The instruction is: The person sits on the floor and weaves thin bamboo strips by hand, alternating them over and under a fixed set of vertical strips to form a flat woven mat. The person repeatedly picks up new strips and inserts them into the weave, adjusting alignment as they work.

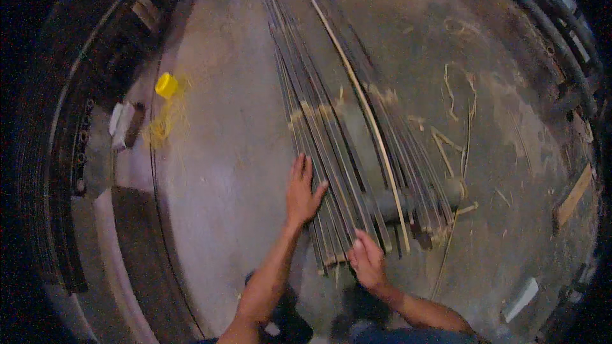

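Long thin dark rods (310, 129) lie side by side on the floor, running away from me, with pale bands across them in places. My left hand (302, 194) rests on the left edge of the bundle, fingers stretched out and thumb apart. Close to the near ends, my right hand (368, 260) has its fingers curled in, seemingly closed on a thin rod; the fingers partly hide the grip. To the right of it lies one pale, lighter strip (366, 105), longer toward me than several of its neighbours. Another group of thin rods (414, 165) fans out on the right.
A yellow spool (166, 85) sits at the left with loose yellow string (160, 126) beside it. Pale broken strips (449, 150) lie scattered on the right. A white piece (521, 299) is at the lower right, a wooden board (574, 197) at the right edge.
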The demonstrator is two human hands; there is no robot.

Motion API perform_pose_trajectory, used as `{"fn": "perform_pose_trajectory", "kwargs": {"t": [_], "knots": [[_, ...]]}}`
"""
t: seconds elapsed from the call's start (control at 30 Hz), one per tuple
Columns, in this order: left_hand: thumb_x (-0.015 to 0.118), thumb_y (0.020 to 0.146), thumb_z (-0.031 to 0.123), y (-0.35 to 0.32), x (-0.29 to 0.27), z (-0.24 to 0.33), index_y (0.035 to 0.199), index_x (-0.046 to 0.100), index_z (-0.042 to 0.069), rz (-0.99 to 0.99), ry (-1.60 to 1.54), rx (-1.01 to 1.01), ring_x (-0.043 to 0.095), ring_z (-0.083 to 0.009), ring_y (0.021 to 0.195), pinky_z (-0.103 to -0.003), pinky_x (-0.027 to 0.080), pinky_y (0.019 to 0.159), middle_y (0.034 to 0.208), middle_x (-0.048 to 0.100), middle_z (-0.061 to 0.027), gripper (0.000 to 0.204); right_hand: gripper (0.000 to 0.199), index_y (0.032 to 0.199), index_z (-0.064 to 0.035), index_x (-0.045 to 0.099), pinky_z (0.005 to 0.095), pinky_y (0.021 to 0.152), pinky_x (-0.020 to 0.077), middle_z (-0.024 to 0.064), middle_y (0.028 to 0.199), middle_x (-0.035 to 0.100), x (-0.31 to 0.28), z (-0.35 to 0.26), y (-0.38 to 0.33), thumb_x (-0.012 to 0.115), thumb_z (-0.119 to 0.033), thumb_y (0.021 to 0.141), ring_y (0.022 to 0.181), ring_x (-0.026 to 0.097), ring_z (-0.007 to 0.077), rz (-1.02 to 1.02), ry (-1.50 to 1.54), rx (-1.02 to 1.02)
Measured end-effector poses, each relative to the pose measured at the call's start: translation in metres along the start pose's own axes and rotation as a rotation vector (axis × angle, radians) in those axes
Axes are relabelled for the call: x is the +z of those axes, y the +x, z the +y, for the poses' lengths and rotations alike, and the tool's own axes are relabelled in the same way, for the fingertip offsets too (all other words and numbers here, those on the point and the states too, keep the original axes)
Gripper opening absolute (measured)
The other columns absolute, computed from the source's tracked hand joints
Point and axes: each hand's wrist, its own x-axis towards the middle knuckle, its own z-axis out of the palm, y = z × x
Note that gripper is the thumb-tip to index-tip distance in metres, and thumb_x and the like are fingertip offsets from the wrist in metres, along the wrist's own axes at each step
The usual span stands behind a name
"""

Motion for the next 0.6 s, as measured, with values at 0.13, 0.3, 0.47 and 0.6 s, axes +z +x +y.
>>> {"fn": "perform_pose_trajectory", "kwargs": {"t": [0.13,0.3,0.47,0.6], "knots": [[0.059,0.081,0.017,-0.015,0.009,-0.025,0.138,0.03,0.002,-0.048,-0.014,-0.049,0.019,-0.0345,0.136,-0.042,0.02,0.111,0.146,0.025,-0.0173,0.066,0.038,0.127,0.0008,0.042,0.0231,0.055,0.0429,0.0061,0.08,0.06,0.005,-0.01,0.001,0.042,-0.023,0.097,0.063,0.052,0.0097,-0.2,0.011,0.252],[0.061,0.082,0.026,0.036,-0.01,-0.011,0.135,0.036,0.001,0.095,0.041,0.086,0.026,-0.0358,0.133,-0.042,0.025,0.108,0.143,0.029,-0.0183,0.063,0.044,0.132,0.0037,0.035,0.0285,0.074,0.052,0.0176,0.111,0.06,-0.01,-0.018,-0.019,0.049,-0.013,0.093,0.092,0.063,0.0217,-0.234,0.117,0.394],[0.059,0.084,0.034,0.031,-0.007,-0.009,0.132,0.04,0.0,0.097,0.116,0.096,0.027,-0.0356,0.133,-0.043,0.025,0.107,0.143,0.03,-0.0184,0.062,0.052,0.135,0.0053,0.032,0.0299,0.076,0.0523,0.0185,0.11,0.061,-0.013,-0.011,-0.025,0.054,-0.013,0.091,0.096,0.063,0.024,-0.261,0.145,0.392],[0.059,0.084,0.036,0.032,-0.008,-0.01,0.132,0.041,0.0,0.093,0.136,0.113,0.028,-0.0357,0.132,-0.044,0.026,0.107,0.142,0.031,-0.0184,0.063,0.051,0.134,0.0063,0.032,0.0292,0.076,0.0525,0.0185,0.11,0.061,-0.009,-0.013,-0.021,0.054,-0.012,0.091,0.095,0.063,0.0233,-0.279,0.129,0.406]]}}
